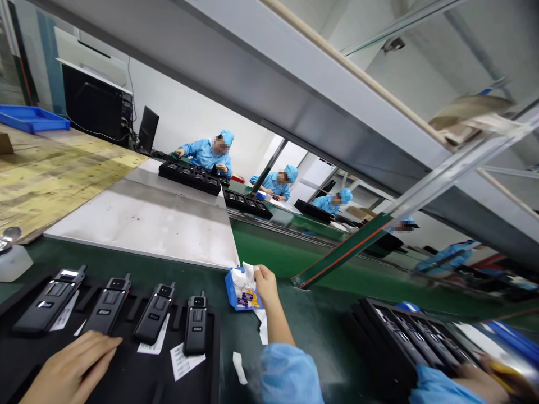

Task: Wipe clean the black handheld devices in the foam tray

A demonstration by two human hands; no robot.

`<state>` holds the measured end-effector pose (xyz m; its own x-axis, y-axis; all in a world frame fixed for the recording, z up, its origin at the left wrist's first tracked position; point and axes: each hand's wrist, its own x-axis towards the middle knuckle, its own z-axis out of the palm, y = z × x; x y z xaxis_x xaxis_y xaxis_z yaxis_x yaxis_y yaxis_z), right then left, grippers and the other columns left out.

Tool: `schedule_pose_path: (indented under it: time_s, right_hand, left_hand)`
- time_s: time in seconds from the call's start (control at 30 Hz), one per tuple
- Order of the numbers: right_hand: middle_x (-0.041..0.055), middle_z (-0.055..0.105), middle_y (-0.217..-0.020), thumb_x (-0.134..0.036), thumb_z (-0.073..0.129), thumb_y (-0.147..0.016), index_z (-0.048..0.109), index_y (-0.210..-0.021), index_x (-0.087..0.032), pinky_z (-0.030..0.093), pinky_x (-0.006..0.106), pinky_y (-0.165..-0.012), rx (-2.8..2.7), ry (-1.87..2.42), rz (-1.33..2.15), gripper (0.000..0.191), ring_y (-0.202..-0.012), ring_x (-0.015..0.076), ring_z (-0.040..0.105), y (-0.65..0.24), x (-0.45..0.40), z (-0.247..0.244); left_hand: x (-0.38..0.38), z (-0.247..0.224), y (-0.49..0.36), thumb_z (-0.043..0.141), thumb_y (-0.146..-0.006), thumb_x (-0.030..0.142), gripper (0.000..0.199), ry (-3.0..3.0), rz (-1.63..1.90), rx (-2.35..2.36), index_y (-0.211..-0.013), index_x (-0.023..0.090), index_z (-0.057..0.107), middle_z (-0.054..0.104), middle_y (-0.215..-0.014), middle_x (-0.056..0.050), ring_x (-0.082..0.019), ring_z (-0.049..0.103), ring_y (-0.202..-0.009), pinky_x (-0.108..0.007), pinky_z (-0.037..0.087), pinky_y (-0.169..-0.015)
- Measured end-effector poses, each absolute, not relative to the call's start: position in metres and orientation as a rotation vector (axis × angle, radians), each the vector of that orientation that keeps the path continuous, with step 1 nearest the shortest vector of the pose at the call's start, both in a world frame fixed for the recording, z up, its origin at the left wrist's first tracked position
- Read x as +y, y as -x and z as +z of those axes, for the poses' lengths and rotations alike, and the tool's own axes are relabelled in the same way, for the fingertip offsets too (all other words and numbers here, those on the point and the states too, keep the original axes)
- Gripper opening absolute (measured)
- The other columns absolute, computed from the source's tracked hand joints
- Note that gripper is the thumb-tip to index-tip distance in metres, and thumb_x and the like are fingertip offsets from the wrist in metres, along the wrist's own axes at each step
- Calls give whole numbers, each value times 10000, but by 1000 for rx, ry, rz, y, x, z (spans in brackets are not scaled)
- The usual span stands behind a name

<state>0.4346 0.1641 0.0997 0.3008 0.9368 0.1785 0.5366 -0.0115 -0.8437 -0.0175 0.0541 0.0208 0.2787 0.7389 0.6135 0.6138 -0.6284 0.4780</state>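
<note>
My left hand (71,365) hovers or rests over the near edge of a black foam tray (126,367), fingers stretched out, beside the lower end of a handheld radio (106,306). Other handheld radios (154,314) lie in the tray in a row, with white barcode labels (185,361) partly under them. My right hand (266,283) reaches to a small blue box (231,290) and pinches a white paper piece (249,271) at its rim. Inside the box are crumpled white papers and small purple and yellow pieces (248,298).
White paper scraps (239,367) lie on the green bench (324,336). A stack of black trays (379,342) with devices stands at right, by a neighbour's blue sleeve (442,387). A slanted green post (341,249) rises ahead. Across the line, several co-workers in blue sit.
</note>
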Motion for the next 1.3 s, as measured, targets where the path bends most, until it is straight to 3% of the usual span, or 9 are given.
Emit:
schedule_pose_path:
  time_s: [0.1, 0.27, 0.33, 0.53, 0.7, 0.87, 0.97, 1.13, 1.3]
  right_hand:
    - [-45, 455, -553, -697, 465, -824, 490, -686, -201, 342, 236, -525, -1457, 1539, 827, 516, -526, 108, 405, -402, 139, 119]
    - [-23, 540, -600, -624, 605, -802, 600, -727, -174, 381, 228, -559, -1676, 1325, 1305, 457, -568, 111, 461, -324, 98, 139]
    - [-29, 535, -614, -597, 608, -821, 602, -731, -173, 371, 219, -562, -1722, 1268, 1394, 434, -578, 104, 447, -299, 87, 144]
    - [-52, 475, -580, -530, 602, -856, 582, -714, -167, 306, 206, -525, -1718, 1265, 1355, 390, -546, 85, 390, -264, 78, 148]
    - [-21, 536, -634, -546, 599, -878, 621, -736, -161, 370, 222, -584, -1604, 1158, 1323, 411, -594, 99, 449, -249, 67, 143]
    - [26, 656, -868, -462, 796, -731, 657, -1096, -207, 473, 273, -727, -1351, 931, 1355, 466, -776, 157, 579, -221, 44, 113]
    - [61, 684, -1010, -408, 815, -717, 646, -1106, -208, 493, 326, -819, -1159, 927, 1315, 469, -897, 198, 616, -196, 34, 90]
    - [14, 671, -812, -438, 727, -814, 684, -889, -180, 462, 262, -727, -995, 1033, 1175, 273, -741, 138, 570, -175, 31, 78]
    - [-15, 605, -664, -459, 717, -827, 690, -822, -165, 391, 214, -609, -1144, 1055, 1311, 295, -629, 100, 475, -179, 31, 87]
  left_hand:
    - [64, 51, -12, 617, -887, 356, 219, -2226, 1200, 1244, -1090, 349, 700, 756, -1006, 24, -201, 718, -903, -295, 604, -804]
    - [78, 111, -73, 698, -795, 312, 462, -1776, 1019, 1011, -1241, 213, 629, 722, -1123, -74, -234, 682, -1010, -363, 551, -908]
    - [78, 124, -85, 720, -758, 277, 489, -1681, 912, 894, -1233, 211, 631, 737, -1008, -40, -208, 688, -908, -319, 549, -829]
    - [69, 127, -79, 667, -742, 225, 235, -1506, 940, 977, -963, 183, 732, 619, -640, 38, -128, 548, -572, -224, 379, -527]
    - [67, 118, -61, 697, -752, 341, 203, -1346, 1013, 894, -793, 142, 705, 668, -692, -11, -149, 592, -630, -250, 433, -602]
    - [62, 113, -44, 726, -748, 499, 380, -1130, 1114, 848, -826, 133, 657, 681, -700, -31, -151, 614, -625, -263, 476, -610]
    - [56, 108, -40, 742, -740, 518, 404, -1054, 1137, 855, -811, 133, 642, 670, -691, -24, -138, 609, -611, -255, 484, -604]
    - [48, 99, -35, 742, -753, 470, 359, -1063, 1137, 860, -799, 128, 646, 656, -688, -23, -139, 604, -620, -260, 490, -615]
    - [46, 102, -14, 743, -741, 262, 386, -1254, 1198, 906, -1115, 198, 677, 668, -925, -31, -153, 616, -768, -266, 490, -691]
